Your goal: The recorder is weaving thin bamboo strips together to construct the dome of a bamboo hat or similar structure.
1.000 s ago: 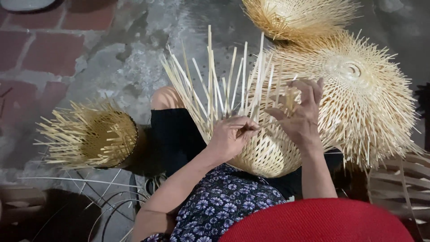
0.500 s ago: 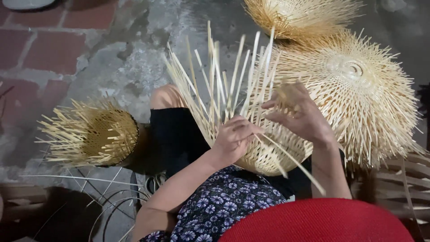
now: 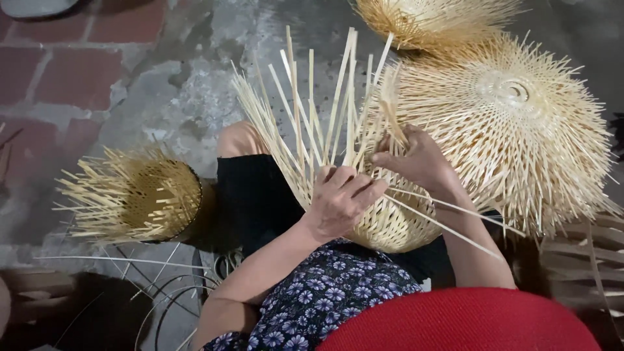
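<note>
Both fingertips buried among splints: left hand (image 3: 341, 201) and right hand (image 3: 419, 159) gripping half-woven basket (image 3: 383, 224), its base hidden

Left hand (image 3: 339, 201) curled, fingers bent; right hand (image 3: 419, 159) pinching, wrist raised.

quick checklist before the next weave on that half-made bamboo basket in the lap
1. Left hand gripping the pale half-woven bamboo basket: ok.
2. Right hand on the upright bamboo strips, fingers among them: ok.
3. Basket resting steady on the lap: ok.
4. Loose thin strips trailing under the right wrist, kept out of the weave: not ok.
5. Which strip the right fingers pinch: cannot tell.
6. Large finished spiky bamboo shade touching the work: cannot tell.
</note>
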